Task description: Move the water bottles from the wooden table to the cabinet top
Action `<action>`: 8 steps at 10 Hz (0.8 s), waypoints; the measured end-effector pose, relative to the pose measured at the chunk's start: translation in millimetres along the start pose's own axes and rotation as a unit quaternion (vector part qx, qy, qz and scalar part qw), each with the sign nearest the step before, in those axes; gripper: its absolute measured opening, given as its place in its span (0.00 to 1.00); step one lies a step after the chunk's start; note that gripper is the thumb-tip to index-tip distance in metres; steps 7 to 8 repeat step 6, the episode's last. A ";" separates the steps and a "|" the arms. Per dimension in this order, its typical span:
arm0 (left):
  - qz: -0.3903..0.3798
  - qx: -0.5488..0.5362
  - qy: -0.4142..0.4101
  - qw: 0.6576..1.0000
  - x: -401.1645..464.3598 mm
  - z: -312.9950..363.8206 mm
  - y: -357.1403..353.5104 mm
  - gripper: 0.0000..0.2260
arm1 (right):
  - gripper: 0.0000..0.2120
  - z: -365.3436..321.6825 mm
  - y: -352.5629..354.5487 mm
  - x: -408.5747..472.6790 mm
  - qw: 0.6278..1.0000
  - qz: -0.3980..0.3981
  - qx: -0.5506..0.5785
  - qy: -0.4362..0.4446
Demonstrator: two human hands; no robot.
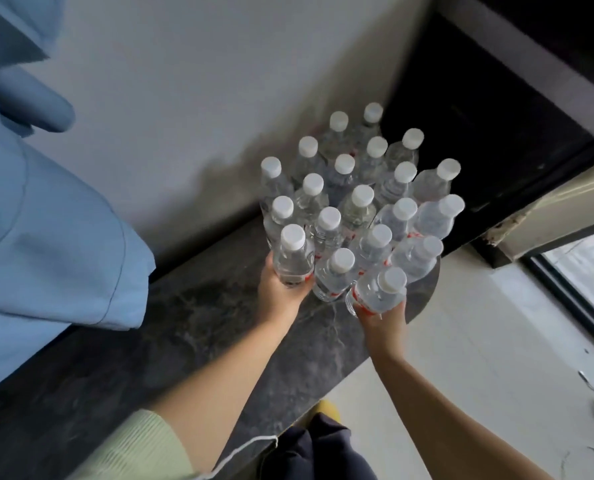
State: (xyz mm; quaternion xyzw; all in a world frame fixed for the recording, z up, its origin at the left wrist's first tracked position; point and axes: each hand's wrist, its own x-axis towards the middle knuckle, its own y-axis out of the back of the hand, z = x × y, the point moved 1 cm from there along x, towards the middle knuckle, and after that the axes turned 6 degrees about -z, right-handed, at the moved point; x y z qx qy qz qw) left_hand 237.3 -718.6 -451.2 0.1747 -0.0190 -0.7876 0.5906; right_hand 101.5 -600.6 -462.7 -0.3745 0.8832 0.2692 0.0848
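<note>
I am at the placing step: each hand carries one clear plastic water bottle with a white cap to the dark marbled cabinet top [191,327]. My left hand [277,292] has its grip clenched round the lower body of the left bottle [292,259], which stands upright at the 9 o'clock edge of the cluster of white-capped bottles [361,188] already standing there. My right hand [380,320] grasps the right bottle [378,291] from below; it tilts toward 1 o'clock and sits at the 6 o'clock corner of the cluster, close to the rounded end of the desk. I cannot tell whether either base is touching the surface yet.

Judgement: many bottles are already across, so the task looks well advanced; the wooden table is not in view, so what is left is unknown. The next move calls for righting the tilted bottle, setting both bases flat beside their neighbours, then releasing without knocking the tightly packed row. The right bottle has little desk to spare.

The surface is dark stone-patterned, glossy, set against a grey-white wall [184,98]. A light blue garment [46,237] hangs at 9 o'clock. Pale floor [479,341] lies at 4 o'clock, with a dark recess [479,116] at 1 o'clock.
</note>
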 end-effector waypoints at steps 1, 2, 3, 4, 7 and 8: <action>-0.023 -0.002 -0.014 1.000 10.3 -18.3 -3.2 0.28 | 0.32 19.4 -8.4 6.7 1.000 0.008 -0.009 -0.022; -0.030 -0.002 -0.022 0.999 13.3 -33.8 -5.9 0.29 | 0.34 28.9 -12.1 12.8 1.000 0.002 -0.005 -0.023; -0.037 -0.013 -0.048 0.998 19.1 -43.7 -10.7 0.28 | 0.36 34.6 -12.8 15.6 0.999 0.002 -0.009 -0.033; -0.060 -0.003 -0.048 0.997 21.6 -46.1 -9.0 0.29 | 0.37 34.9 -13.6 13.4 1.000 -0.001 -0.001 -0.028; -0.089 0.096 0.070 0.989 -4.4 -43.3 12.8 0.38 | 0.34 25.2 -2.5 0.2 0.998 -0.036 -0.022 -0.050; -0.089 0.096 0.070 0.989 -4.4 -43.3 12.8 0.38 | 0.34 25.2 -2.5 0.2 0.998 -0.036 -0.022 -0.050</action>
